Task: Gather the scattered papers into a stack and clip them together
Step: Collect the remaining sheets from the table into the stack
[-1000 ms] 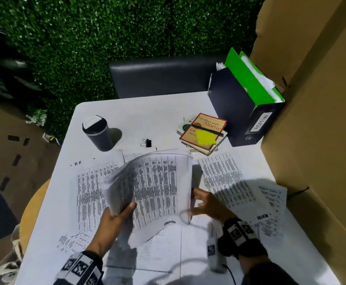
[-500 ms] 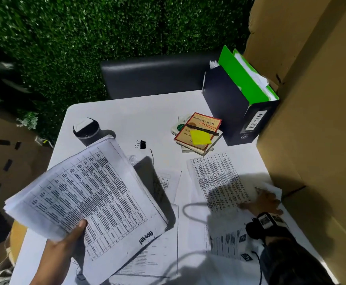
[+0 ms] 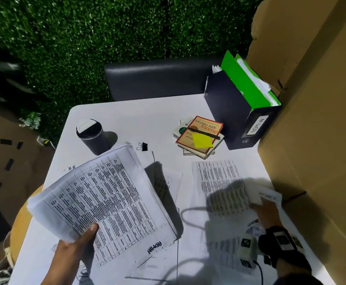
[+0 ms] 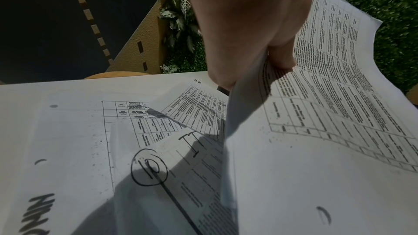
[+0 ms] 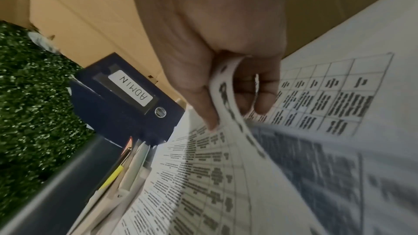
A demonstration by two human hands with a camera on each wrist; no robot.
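While the left hand [image 3: 73,249] grips a lifted stack [image 3: 104,200] above the table [image 3: 131,118], the right hand [image 3: 265,210] pinches a sheet [image 3: 269,195] near the cardboard; a clip [image 3: 143,146] lies beside the cup [image 3: 91,135]. Left wrist view: thumb clamps the stack [image 4: 328,96] over loose papers [image 4: 135,131]. Right wrist view: fingers [image 5: 264,92] curl around the sheet's [image 5: 228,96] edge.
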